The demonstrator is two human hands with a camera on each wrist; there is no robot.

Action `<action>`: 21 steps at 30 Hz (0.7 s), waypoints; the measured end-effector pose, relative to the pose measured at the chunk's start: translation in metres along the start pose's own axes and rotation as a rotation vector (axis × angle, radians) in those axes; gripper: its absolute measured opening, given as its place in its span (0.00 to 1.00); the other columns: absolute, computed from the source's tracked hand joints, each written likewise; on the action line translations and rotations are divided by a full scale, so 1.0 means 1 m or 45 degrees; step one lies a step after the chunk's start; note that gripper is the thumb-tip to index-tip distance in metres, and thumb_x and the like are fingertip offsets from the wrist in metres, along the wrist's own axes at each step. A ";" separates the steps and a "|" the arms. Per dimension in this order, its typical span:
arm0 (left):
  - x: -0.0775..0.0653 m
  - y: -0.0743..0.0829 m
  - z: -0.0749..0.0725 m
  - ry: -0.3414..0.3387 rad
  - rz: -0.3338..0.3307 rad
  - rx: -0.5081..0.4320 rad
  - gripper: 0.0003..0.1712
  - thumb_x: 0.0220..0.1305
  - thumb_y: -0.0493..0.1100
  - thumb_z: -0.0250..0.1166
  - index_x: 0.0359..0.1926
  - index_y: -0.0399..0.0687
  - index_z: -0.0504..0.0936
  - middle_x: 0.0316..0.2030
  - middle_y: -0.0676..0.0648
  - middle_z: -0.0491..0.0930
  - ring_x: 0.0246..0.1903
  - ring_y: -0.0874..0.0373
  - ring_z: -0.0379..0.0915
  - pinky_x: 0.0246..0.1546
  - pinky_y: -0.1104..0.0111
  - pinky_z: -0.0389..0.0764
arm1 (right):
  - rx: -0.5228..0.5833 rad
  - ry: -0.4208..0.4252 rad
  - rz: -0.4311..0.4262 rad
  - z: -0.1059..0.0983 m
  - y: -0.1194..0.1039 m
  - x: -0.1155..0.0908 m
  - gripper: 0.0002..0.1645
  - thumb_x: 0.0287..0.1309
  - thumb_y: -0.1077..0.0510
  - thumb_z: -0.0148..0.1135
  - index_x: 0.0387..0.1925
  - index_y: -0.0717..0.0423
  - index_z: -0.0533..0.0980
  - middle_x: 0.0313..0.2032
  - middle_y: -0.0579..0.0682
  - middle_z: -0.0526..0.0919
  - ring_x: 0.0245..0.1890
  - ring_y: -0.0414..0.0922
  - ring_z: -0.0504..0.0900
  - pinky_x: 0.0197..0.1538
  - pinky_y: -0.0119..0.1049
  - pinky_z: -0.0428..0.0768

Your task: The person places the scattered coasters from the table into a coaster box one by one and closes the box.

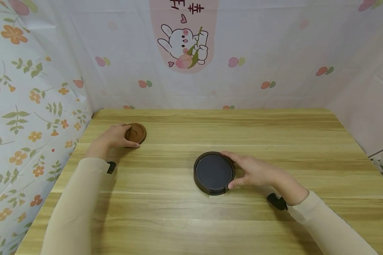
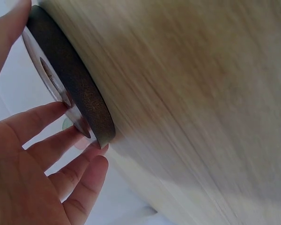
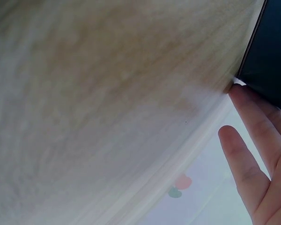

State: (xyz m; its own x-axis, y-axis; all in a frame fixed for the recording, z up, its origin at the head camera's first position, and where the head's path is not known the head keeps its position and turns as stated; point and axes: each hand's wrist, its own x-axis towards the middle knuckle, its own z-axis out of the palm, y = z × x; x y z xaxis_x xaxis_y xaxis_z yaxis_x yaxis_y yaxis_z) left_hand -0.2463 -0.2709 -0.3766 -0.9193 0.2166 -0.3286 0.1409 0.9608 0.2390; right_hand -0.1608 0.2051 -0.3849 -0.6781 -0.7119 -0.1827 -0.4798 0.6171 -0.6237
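Note:
At the table's far left, a round brown wooden coaster (image 1: 139, 133) with a raised rim and a shallow round recess lies flat. My left hand (image 1: 114, 137) holds it from the left, thumb at its near edge and fingers over its face and far side. Its dark side wall (image 2: 77, 75) shows in the left wrist view. Near the middle sits a round dark coaster holder (image 1: 201, 185) with a notch in its front wall; a black stitched coaster (image 1: 214, 172) lies inside. My right hand (image 1: 256, 171) grips the holder's right side between thumb and fingers.
The wooden table (image 1: 166, 223) runs back to a white printed cloth (image 1: 121, 78) with a rabbit picture. A flowered cloth (image 1: 25, 124) hangs along the left edge. Black wrist straps (image 1: 277, 202) show below the sleeves.

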 end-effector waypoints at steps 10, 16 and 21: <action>0.002 0.004 0.000 -0.004 0.003 0.052 0.56 0.60 0.62 0.68 0.72 0.25 0.58 0.70 0.22 0.55 0.67 0.21 0.52 0.66 0.37 0.61 | -0.003 -0.001 -0.017 0.000 0.000 0.001 0.65 0.50 0.35 0.72 0.77 0.58 0.49 0.71 0.58 0.67 0.69 0.55 0.71 0.68 0.55 0.69; 0.002 0.004 0.001 0.010 0.024 0.046 0.57 0.58 0.63 0.69 0.72 0.26 0.59 0.70 0.22 0.55 0.67 0.22 0.53 0.67 0.38 0.62 | 0.012 -0.002 -0.024 0.000 -0.001 0.001 0.65 0.50 0.36 0.73 0.77 0.60 0.49 0.71 0.58 0.67 0.68 0.56 0.72 0.68 0.54 0.69; 0.000 0.006 0.001 0.022 0.029 0.065 0.57 0.57 0.64 0.70 0.72 0.27 0.59 0.70 0.22 0.56 0.67 0.22 0.53 0.67 0.38 0.62 | 0.015 -0.003 -0.027 0.000 0.000 0.001 0.65 0.49 0.37 0.73 0.77 0.61 0.50 0.71 0.58 0.68 0.68 0.55 0.72 0.68 0.54 0.69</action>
State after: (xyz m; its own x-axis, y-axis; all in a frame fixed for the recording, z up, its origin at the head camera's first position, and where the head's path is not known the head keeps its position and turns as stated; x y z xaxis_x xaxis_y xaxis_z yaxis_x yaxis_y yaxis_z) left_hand -0.2449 -0.2653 -0.3764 -0.9217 0.2361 -0.3078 0.1804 0.9633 0.1989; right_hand -0.1613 0.2044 -0.3846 -0.6666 -0.7255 -0.1711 -0.4875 0.5979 -0.6363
